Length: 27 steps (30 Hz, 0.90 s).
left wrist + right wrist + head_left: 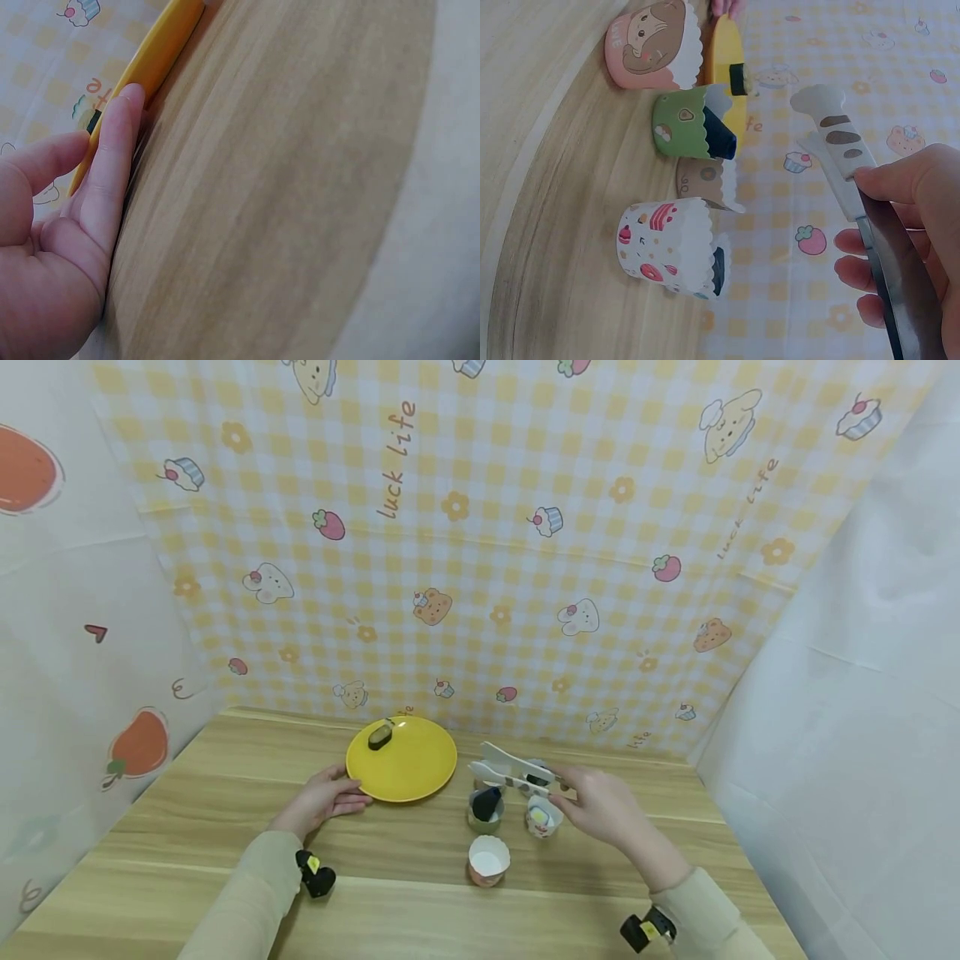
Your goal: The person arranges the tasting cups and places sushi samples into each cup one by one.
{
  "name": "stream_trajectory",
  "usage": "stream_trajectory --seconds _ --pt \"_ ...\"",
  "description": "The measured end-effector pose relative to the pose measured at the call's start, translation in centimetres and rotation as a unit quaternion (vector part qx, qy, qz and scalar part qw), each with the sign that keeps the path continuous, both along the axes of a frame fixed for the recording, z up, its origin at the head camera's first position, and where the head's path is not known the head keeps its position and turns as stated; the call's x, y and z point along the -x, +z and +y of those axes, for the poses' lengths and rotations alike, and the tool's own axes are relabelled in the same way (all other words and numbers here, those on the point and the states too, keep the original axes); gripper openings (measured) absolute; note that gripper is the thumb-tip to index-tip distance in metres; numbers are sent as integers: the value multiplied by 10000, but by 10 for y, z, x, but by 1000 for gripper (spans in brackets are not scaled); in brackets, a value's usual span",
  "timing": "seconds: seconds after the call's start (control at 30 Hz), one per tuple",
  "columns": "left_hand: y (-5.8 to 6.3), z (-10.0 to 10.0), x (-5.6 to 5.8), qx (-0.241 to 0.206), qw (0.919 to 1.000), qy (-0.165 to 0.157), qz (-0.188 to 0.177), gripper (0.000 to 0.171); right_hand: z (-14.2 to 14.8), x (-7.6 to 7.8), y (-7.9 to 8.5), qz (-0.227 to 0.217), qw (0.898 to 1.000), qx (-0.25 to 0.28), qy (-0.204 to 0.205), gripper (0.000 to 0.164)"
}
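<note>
My left hand (pixel 321 800) pinches the near-left rim of a yellow plate (pixel 411 770), thumb above and fingers beneath. A dark-sided sushi piece (pixel 380 737) with a pale top sits on the plate's far-left part. My right hand (pixel 606 806) holds tongs (pixel 845 142) with white paw-shaped tips. The tips are apart with nothing between them, above the paper baking cups. Below them stands a green cup (pixel 676 124) with a dark piece (pixel 720 137) sticking out. Nearest that hand is a white printed cup (pixel 542 821).
A pink cup (pixel 487 864) stands nearest me, its visible inside white. Behind the green cup is a brown cup (pixel 697 182), partly hidden. Another cup with dark contents shows behind the white one. A checked cloth (pixel 480 568) hangs at the wooden table's (pixel 405 910) back edge.
</note>
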<state>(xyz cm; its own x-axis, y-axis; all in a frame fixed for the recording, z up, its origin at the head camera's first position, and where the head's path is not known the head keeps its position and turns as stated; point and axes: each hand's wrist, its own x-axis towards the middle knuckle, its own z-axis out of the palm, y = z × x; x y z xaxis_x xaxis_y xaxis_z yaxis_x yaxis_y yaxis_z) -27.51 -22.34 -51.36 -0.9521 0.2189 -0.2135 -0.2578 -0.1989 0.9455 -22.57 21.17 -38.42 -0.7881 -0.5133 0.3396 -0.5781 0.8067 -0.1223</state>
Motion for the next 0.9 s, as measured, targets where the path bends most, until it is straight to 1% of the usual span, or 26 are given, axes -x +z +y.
stream_trajectory --seconds 0.27,0.47,0.67,0.77,0.9 --pt "1 0 0 2 10000 11 -47 62 -7 5 0 -66 10000 17 25 40" --pt "0 0 0 34 10000 25 -60 62 -11 8 1 -74 9999 -60 -48 40" --pt "1 0 -1 32 10000 46 -69 63 -17 14 1 -55 9999 -88 55 37" --pt "1 1 -1 45 10000 36 -54 63 -20 16 2 -172 9998 -68 63 33" --pt "1 1 -1 62 10000 24 -33 62 -24 18 2 -347 9994 -44 -31 36"
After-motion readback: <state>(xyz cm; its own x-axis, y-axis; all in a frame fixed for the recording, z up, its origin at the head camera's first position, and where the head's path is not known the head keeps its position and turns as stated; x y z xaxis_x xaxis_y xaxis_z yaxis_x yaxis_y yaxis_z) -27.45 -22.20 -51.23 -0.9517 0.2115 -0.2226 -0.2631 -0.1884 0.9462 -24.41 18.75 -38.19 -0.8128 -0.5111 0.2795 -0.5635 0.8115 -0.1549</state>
